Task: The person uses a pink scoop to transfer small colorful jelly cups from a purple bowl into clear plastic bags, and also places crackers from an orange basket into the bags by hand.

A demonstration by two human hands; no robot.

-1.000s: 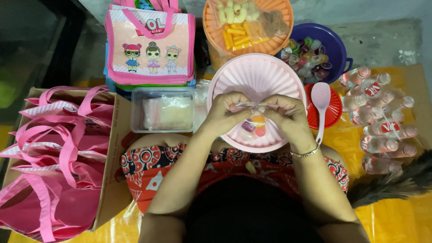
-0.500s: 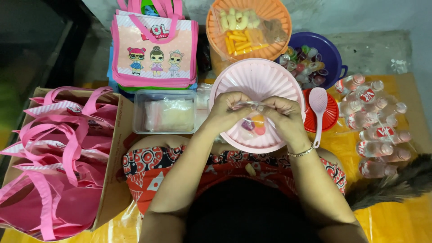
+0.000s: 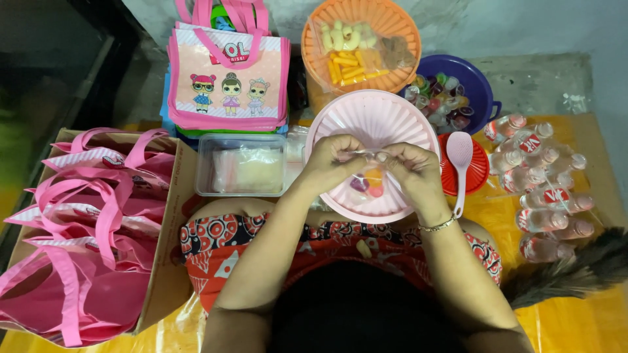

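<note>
Since a second ago little changes: the left hand [image 3: 333, 157] and right hand [image 3: 412, 167] still pinch the small clear bag [image 3: 369, 176] of sweets closed over the pink bowl [image 3: 373, 117], so the closing looks unfinished.

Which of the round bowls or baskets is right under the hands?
The pale pink ribbed bowl, directly beneath both hands. The orange basket and the blue bowl sit farther away, untouched.

I'm sitting on the floor of what looks like a home corner turned packing spot: yellow mat [image 3: 575, 323] under me, bare concrete wall [image 3: 523, 26] ahead. Around me are a box [image 3: 167, 261] of pink bags [image 3: 85, 216], bowls of snacks [image 3: 360, 46] and jellies [image 3: 448, 98], and small bottles [image 3: 543, 189].
</note>
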